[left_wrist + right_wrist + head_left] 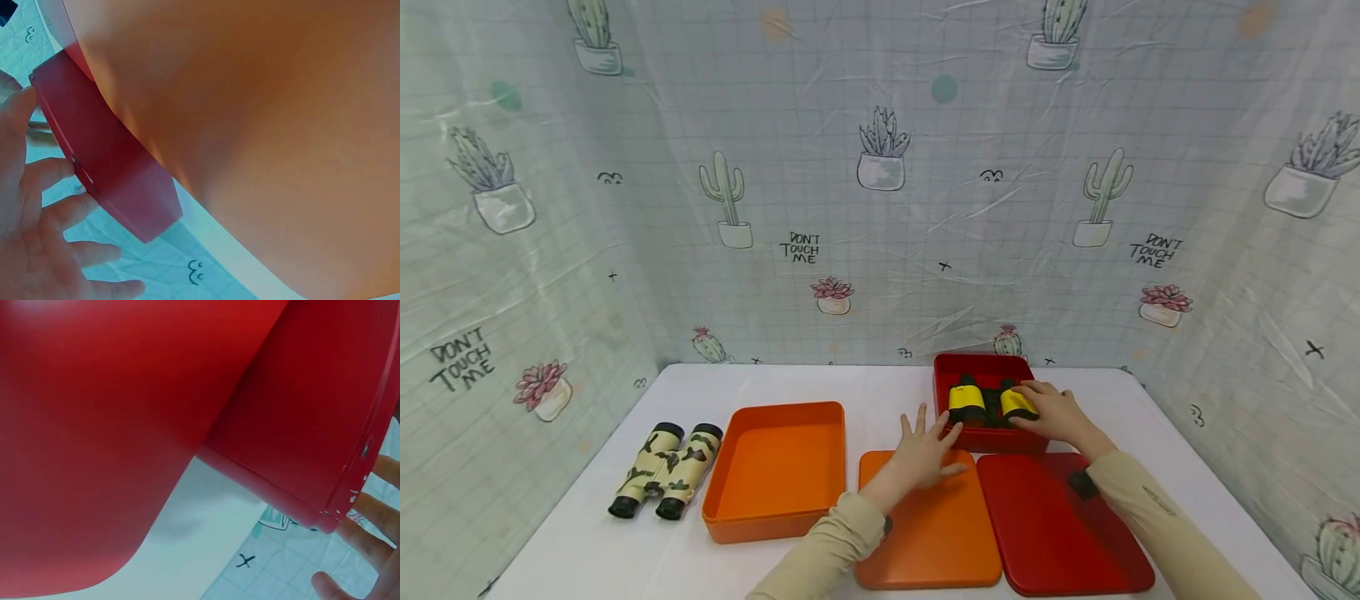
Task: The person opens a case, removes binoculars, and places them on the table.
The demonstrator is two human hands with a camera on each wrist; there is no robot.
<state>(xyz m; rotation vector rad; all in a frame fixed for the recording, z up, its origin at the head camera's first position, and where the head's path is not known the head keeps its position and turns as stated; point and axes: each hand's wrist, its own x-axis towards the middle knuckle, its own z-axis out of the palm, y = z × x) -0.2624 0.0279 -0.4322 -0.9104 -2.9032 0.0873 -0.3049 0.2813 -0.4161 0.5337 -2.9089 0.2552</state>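
Note:
Yellow-and-black binoculars (991, 405) lie inside a red box (985, 438) at the back right. My right hand (1054, 412) reaches over that box from the right, its fingers spread across the right barrel. In the right wrist view its fingers (369, 540) look loosely extended beside the box's rim. My left hand (919, 457) hovers over an orange lid (932, 550), fingers splayed toward the front left corner of the red box. The left wrist view shows these fingers (69, 212) straight and apart, with nothing held.
A red lid (1060, 533) lies to the right of the orange lid, in front of the red box. An orange box (782, 467) sits left of centre on the white table (880, 383). Camouflage binoculars (666, 471) lie left of it. A patterned sheet (880, 208) hangs behind and beside the table.

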